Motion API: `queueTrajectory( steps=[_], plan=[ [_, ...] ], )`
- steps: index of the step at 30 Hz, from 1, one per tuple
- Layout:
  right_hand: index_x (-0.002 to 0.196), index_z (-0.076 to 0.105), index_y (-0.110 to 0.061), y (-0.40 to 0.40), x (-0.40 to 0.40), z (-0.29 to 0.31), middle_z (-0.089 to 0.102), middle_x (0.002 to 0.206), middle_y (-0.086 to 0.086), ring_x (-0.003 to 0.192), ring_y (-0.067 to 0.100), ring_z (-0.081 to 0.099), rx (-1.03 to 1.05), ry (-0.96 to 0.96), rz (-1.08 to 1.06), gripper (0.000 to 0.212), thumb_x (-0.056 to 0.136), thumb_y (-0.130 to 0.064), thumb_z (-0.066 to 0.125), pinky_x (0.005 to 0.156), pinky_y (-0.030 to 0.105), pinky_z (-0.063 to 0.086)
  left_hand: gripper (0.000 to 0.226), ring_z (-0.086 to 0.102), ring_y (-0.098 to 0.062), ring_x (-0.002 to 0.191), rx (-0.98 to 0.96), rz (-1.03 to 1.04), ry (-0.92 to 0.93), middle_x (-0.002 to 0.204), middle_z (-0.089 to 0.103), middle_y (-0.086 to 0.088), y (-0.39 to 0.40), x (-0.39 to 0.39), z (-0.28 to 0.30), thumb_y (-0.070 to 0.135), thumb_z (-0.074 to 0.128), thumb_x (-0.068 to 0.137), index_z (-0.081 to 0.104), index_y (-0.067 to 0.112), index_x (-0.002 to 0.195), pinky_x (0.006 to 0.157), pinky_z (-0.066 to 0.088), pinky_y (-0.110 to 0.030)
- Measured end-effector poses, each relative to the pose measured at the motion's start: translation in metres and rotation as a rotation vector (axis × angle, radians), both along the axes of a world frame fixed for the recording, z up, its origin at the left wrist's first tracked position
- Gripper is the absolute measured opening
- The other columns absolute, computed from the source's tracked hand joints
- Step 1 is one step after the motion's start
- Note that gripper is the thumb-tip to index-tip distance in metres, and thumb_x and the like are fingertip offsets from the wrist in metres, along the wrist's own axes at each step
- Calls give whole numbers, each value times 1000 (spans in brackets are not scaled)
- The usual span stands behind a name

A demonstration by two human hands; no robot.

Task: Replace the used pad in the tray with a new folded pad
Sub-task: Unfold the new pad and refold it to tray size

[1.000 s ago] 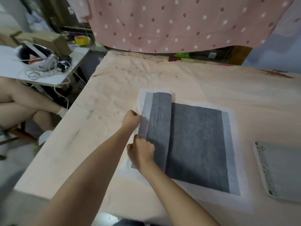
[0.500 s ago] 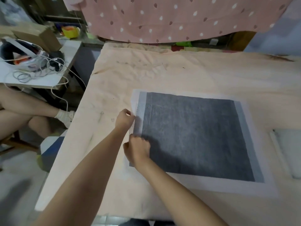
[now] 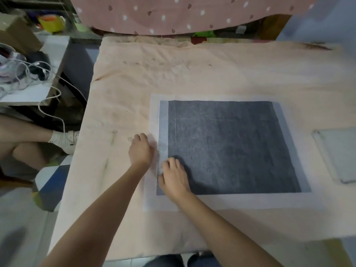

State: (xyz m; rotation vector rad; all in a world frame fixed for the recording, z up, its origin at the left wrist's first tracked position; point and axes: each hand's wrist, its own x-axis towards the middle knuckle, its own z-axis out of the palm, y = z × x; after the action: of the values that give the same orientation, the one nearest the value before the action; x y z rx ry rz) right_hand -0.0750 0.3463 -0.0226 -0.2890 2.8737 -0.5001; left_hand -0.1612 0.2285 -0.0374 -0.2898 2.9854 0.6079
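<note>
From the head camera I see the pad (image 3: 231, 147) spread flat and fully opened on the peach-covered tabletop (image 3: 192, 74), grey face up inside a white border. It is close to square, so I can't name a clear long axis; its edges run roughly square to the tabletop edge nearest me, and a faint crease line runs across it near the far side.

My left hand (image 3: 141, 149) sits at the pad's left white border, fingers curled down. It looks to be pinching or pressing that edge, but I cannot tell whether it really has a hold, as the fingertips are hidden under the knuckles. My right hand (image 3: 174, 177) lies palm-down on the near-left part of the grey face, fingers loosely spread and slightly bent, pressing flat, with nothing gripped that I can see.

The tray (image 3: 339, 157) is at the right edge of the view, well apart from the pad, pale and partly cut off. I can't tell whether a used pad lies in it; the inside looks plain and blurred.

As I judge it, the job is at an early stage: the new pad is laid out but not folded, and nothing is in hand to go into the tray. Left to do: fold the pad down to fit, clear the tray if it needs clearing, and seat the folded pad inside.
</note>
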Motion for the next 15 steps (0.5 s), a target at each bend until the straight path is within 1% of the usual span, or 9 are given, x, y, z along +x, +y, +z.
queueTrajectory(
  steps=[2,3,5,6,8,10,11,13,15],
  plan=[
    [124,50,-7,22,3,-6,43,135,16,123,33,42,58,21,-13,39,89,-24,50,101,41,35,31,56,-38,92,-98,-156,144,103,58,-22,8,15,3,11,60,80,56,-3,107,70,43,-42],
    [134,44,-6,34,5,-10,35,146,17,134,32,33,92,17,-30,48,90,-26,49,109,43,28,36,58,-38,94,-109,-237,197,106,60,-21,15,23,3,15,63,79,58,-1,110,73,45,-41],
    [144,31,-5,57,11,-16,17,156,17,145,29,15,170,23,-53,61,91,-29,47,117,43,13,48,56,-36,114,-88,-389,222,125,58,-17,37,45,0,25,63,81,56,5,124,91,46,-44],
    [145,29,-4,67,14,-18,16,156,17,145,29,13,201,41,-65,63,91,-30,48,118,45,10,52,50,-34,124,-82,-453,209,135,53,-14,49,57,-2,30,59,84,53,8,131,100,41,-47],
    [142,36,-3,88,23,-19,26,152,18,142,30,22,220,66,-97,61,89,-30,53,116,49,17,54,39,-33,134,-103,-521,157,144,44,-10,69,78,-8,39,42,91,47,11,138,107,31,-54],
    [137,46,-3,111,33,-20,38,147,18,137,31,35,216,76,-129,58,86,-29,58,111,50,27,59,32,-33,138,-140,-516,81,148,37,-10,78,95,-18,43,27,93,40,12,142,113,20,-53],
    [135,48,-4,125,39,-21,42,145,17,135,31,39,217,79,-141,56,85,-29,57,109,50,30,60,30,-34,138,-160,-505,62,149,35,-11,78,100,-22,43,23,94,39,11,142,116,14,-52],
    [135,49,-5,154,50,-24,43,144,17,134,31,40,232,76,-157,54,88,-31,49,108,50,30,61,30,-34,138,-188,-491,69,149,36,-12,75,107,-27,44,21,94,39,10,142,115,8,-48],
    [137,47,-8,186,62,-26,41,146,14,136,30,38,275,57,-139,52,94,-35,36,110,48,27,65,29,-34,138,-206,-486,49,149,35,-11,74,110,-27,48,11,97,38,11,142,115,8,-47]
  ],
)
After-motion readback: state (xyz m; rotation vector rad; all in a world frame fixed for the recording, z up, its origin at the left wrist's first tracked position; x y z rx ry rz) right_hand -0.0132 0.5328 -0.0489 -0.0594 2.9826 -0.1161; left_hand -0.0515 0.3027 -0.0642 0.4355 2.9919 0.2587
